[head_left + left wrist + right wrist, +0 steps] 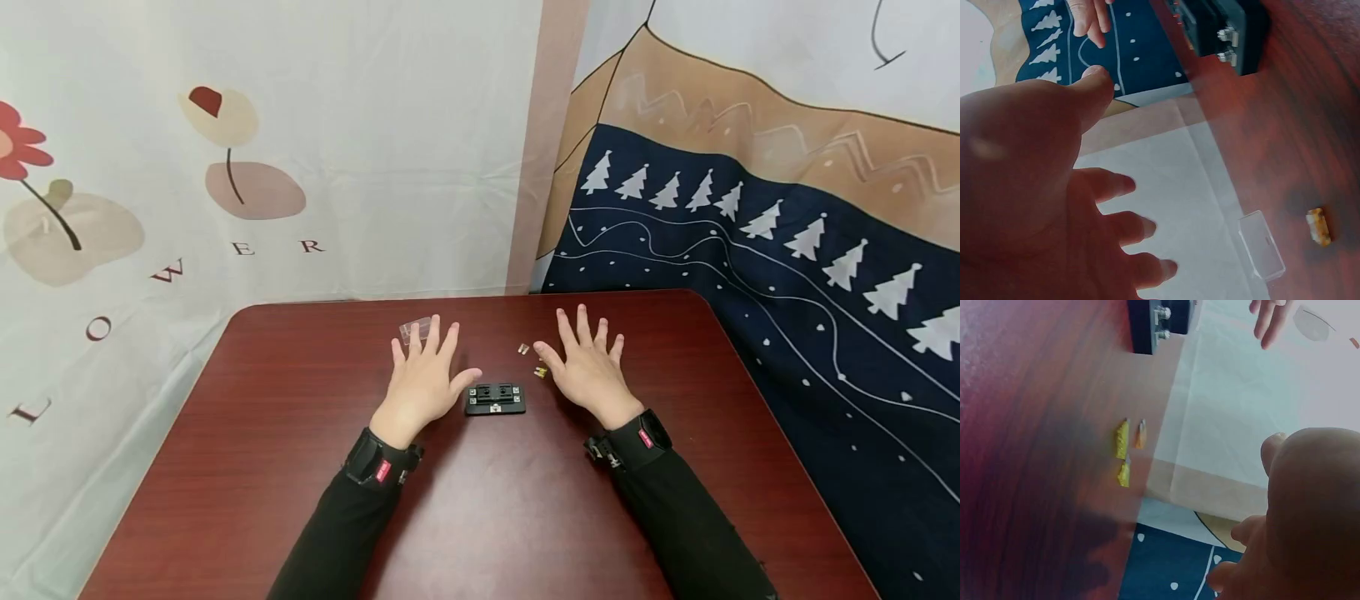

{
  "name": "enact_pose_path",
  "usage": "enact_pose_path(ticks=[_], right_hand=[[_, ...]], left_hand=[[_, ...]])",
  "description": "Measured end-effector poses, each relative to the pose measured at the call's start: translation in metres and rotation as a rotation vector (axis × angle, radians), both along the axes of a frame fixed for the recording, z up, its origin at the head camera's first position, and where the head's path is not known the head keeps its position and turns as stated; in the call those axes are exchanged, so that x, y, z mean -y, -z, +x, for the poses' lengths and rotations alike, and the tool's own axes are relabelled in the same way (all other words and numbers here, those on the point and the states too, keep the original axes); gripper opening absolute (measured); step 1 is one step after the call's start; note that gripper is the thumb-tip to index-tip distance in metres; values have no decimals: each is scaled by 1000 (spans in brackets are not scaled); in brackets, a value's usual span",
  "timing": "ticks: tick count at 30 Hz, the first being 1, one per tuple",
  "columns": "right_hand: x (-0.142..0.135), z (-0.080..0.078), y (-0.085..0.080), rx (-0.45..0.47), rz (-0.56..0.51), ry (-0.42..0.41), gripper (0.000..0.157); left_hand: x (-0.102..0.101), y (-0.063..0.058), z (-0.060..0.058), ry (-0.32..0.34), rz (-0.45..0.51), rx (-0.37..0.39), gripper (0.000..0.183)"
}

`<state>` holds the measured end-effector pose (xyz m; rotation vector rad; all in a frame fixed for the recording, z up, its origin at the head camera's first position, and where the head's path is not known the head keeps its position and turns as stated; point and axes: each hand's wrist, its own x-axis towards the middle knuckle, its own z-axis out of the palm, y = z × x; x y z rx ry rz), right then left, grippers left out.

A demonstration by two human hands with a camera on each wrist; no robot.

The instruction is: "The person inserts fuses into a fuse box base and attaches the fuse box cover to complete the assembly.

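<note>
My left hand [422, 382] is held above the table with its fingers spread and nothing in it. My right hand [592, 371] is spread the same way, also holding nothing. Between them lies a small black block [495, 399] with metal screw terminals, nearest the left thumb. A clear plastic case [406, 332] sits behind the left fingers, partly covered by them. In the left wrist view a small orange-yellow piece [1318, 226] lies beside that case. Close to the right thumb are small yellow pieces [540, 372] and a paler little piece [523, 349].
The reddish-brown table [262, 467] has rounded far corners. Behind it hangs a pale curtain [420, 167] with printed flowers and letters. A dark blue cloth [750, 333] printed with white trees hangs along the right side.
</note>
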<state>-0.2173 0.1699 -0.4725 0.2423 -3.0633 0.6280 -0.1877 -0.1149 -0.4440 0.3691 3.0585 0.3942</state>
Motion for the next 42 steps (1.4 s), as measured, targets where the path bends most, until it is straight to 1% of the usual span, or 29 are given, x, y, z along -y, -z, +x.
enact_pose_path(ticks=[2, 4, 8, 10, 13, 16, 20, 24, 27, 31, 37, 40, 42], right_hand=[[-2, 0, -4, -4, -14, 2, 93], [-3, 1, -8, -22, -29, 2, 87], [-8, 3, -16, -75, -69, 1, 68], [-10, 3, -18, -96, -88, 4, 60], [-12, 1, -19, -112, -106, 5, 50], [-14, -5, -21, -115, -107, 2, 42], [-14, -15, -23, -83, -106, 10, 35], [-12, -25, -22, -6, -94, 22, 32], [-11, -30, -17, 41, -82, 28, 31], [-9, -34, -8, 73, -67, 32, 30], [-5, -37, 2, 110, -42, 33, 24], [-2, -38, 5, 132, -31, 52, 24], [1, -38, 8, 141, -25, 61, 24]], left_hand=[[1, -3, 0, 13, 14, 10, 86], [2, -6, 0, 33, 34, 10, 81], [2, -12, 1, 75, 73, -28, 72], [1, -13, 1, 91, 83, -57, 66], [0, -12, 0, 112, 93, -77, 59], [-2, -10, -2, 152, 96, -61, 55], [-2, -4, -5, 201, 98, -21, 52], [-1, 1, -6, 218, 108, 34, 52], [0, 4, -5, 220, 109, 70, 53], [-1, 9, -5, 226, 96, 89, 52], [-3, 19, -7, 261, 59, 84, 44], [-4, 23, -8, 272, 33, 91, 48], [-4, 24, -7, 269, 25, 102, 52]])
